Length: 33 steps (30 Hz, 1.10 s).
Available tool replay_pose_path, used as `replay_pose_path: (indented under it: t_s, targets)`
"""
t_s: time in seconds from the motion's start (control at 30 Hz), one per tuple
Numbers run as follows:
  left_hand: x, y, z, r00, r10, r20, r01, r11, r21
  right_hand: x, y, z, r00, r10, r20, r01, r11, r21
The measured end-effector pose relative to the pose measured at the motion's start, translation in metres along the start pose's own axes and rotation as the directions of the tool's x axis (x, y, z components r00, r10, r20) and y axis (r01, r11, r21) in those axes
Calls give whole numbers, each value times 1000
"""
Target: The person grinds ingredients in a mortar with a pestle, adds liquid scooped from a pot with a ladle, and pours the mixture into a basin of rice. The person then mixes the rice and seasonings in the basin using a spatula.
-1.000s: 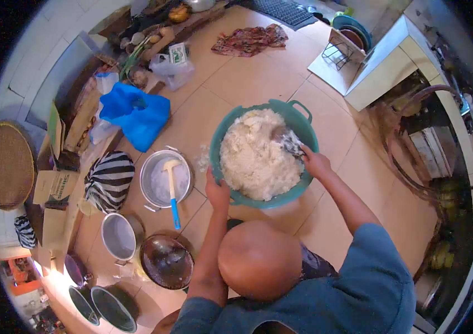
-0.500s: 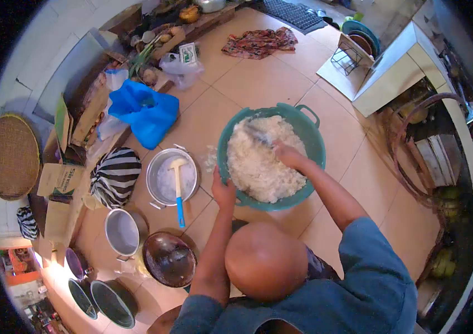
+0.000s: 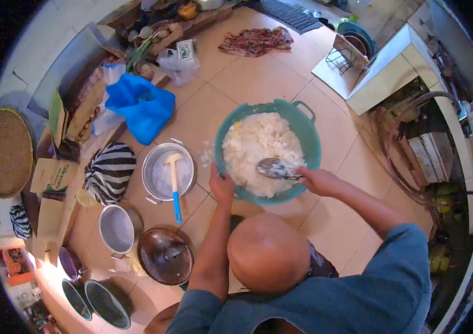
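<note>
Head view: looks down on a tiled floor (image 3: 336, 125), with a person in a dark teal shirt bent over a green basin (image 3: 311, 149).
Green basin: on the floor, in front of the person, a looped handle at its far right edge.
White food (image 3: 258, 142): heaped in the basin, clumped and rice-like, with a small yellow patch near its far left side.
Left grip (image 3: 222, 188): grasping the basin's near left rim, thumb and fingers on either side of it.
Right grip (image 3: 321, 181): clenched around the handle of a spoon (image 3: 271, 167).
Spoon: broad and dark, lying over the near part of the heap, its bowl pointing left and flecked with white bits.
Silver pot (image 3: 148, 181): left of the basin, apart from it, whitish inside; a pale utensil with a blue handle (image 3: 177, 207) crosses its near rim.
Beside the pot: a striped bundle (image 3: 110, 172) to the left, a blue bag (image 3: 143, 108) beyond.
Nearer the person: a second metal pot (image 3: 119, 229) and a dark round vessel (image 3: 164, 256).
Far floor: a crumpled patterned cloth (image 3: 255, 42).
</note>
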<state>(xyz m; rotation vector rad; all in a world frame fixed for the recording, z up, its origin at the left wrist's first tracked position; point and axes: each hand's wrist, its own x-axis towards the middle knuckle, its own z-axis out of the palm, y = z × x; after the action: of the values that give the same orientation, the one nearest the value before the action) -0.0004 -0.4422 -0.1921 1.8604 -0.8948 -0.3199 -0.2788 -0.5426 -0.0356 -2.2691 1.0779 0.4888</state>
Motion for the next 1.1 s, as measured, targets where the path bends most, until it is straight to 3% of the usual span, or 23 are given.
replay_pose_path:
  t_s: [0.07, 0.2, 0.23, 0.3, 0.33, 0.4, 0.43, 0.5, 0.57, 0.63, 0.73, 0.8, 0.9, 1.0, 1.07, 1.1]
  targets:
    - [1, 8, -2, 999, -33, 15, 33, 999, 2, 30, -44, 10, 998, 61, 2, -61, 995, -82]
    - [1, 15, -5, 1000, -14, 5, 14, 999, 36, 135, -70, 76, 966, 134, -220, -129, 991, 39]
    - [4, 16, -5, 1000, 21, 3, -21, 999, 36, 142, -81, 77, 957, 204, -206, -183, 976, 115]
    - [9, 24, -8, 982, -167, 90, 159, 983, 90, 156, -97, 74, 930, 327, -168, -278, 925, 259]
    - [6, 28, -10, 955, -266, 129, 252, 961, 117, 162, -88, 89, 912, 263, -314, -146, 925, 350]
    - [2, 3, -1, 996, -66, 53, 61, 993, 101, 180, -56, 125, 777, 161, -608, 160, 884, 439]
    - [3, 1, 0, 999, 35, 16, -36, 994, 101, 176, -54, 119, 844, 258, -470, 147, 733, 665]
    - [4, 1, 0, 999, -30, 39, 27, 997, 68, 169, -49, 112, 943, 311, -117, 24, 288, 957]
    - [2, 5, -3, 997, -67, 44, 63, 995, 80, 161, -34, 104, 967, 254, 8, 14, -87, 996]
    - [1, 5, -2, 998, -61, 32, 56, 990, 129, 137, -34, 74, 953, 234, 190, -70, -441, 895]
    - [2, 19, -7, 993, -105, 46, 101, 992, 80, 97, -17, 65, 980, 161, 119, -31, -465, 885]
    - [1, 14, -5, 996, -84, 31, 82, 995, 47, 68, -5, 57, 986, 122, 115, -53, -422, 905]
    - [1, 11, -4, 999, -42, -11, 43, 996, 76, 33, 9, 28, 952, 304, -29, -4, 110, 994]
    - [1, 25, -9, 995, -96, 19, 95, 994, 49, 45, 33, 13, 871, 392, -295, -8, 613, 790]
    - [3, 24, -6, 997, -75, 15, 74, 996, 44, 88, 45, 29, 825, 299, -479, -7, 853, 521]
    - [3, 11, -1, 1000, -21, -9, 22, 997, 68, 108, 38, 37, 854, 338, -396, -58, 817, 574]
